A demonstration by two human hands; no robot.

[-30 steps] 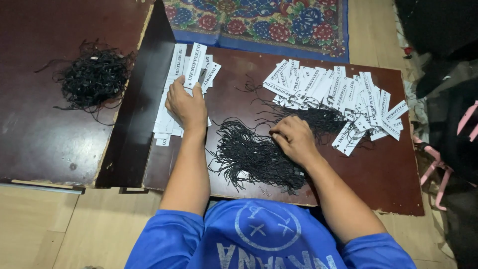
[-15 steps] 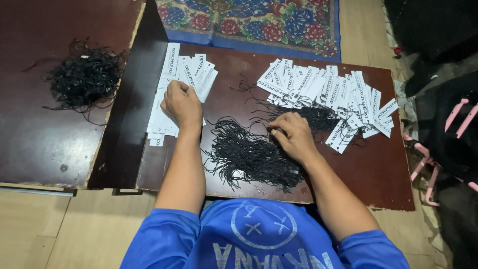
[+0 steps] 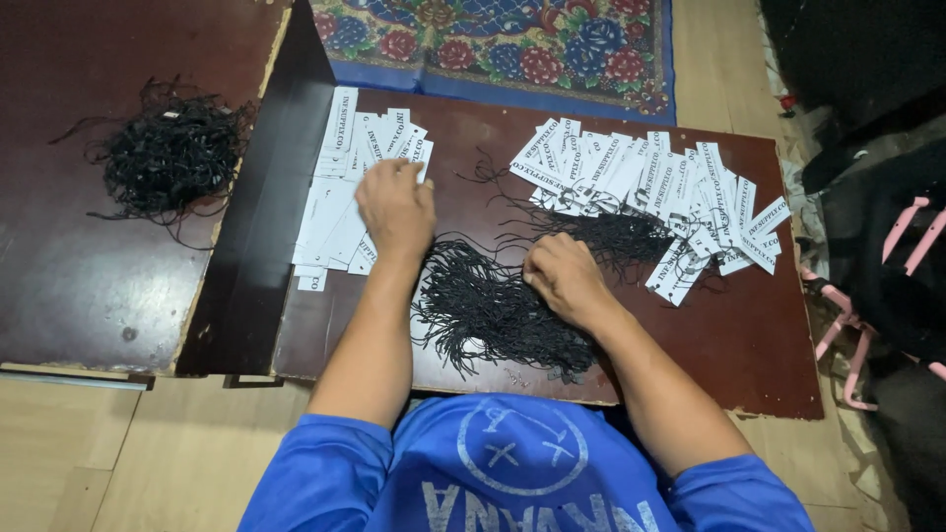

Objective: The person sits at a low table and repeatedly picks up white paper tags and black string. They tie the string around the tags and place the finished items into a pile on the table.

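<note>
My left hand (image 3: 396, 209) rests palm down on a stack of white paper tags (image 3: 340, 192) at the left of the brown board (image 3: 759, 345). My right hand (image 3: 562, 278) sits with curled fingers on a heap of black strings (image 3: 488, 313) in the middle of the board, pinching at them. A second spread of white tags with strings attached (image 3: 655, 192) lies fanned out at the board's far right. Whether my right fingers hold a single string is hidden.
Another tangle of black strings (image 3: 168, 153) lies on a dark table (image 3: 69, 286) to the left. A patterned rug (image 3: 512, 44) lies beyond the board. A black bag with pink straps (image 3: 887, 266) sits at the right. Wooden floor shows below.
My left hand has slid slightly toward the far end of the plain tags. My right hand stays on the string heap. The view shifted a little.
</note>
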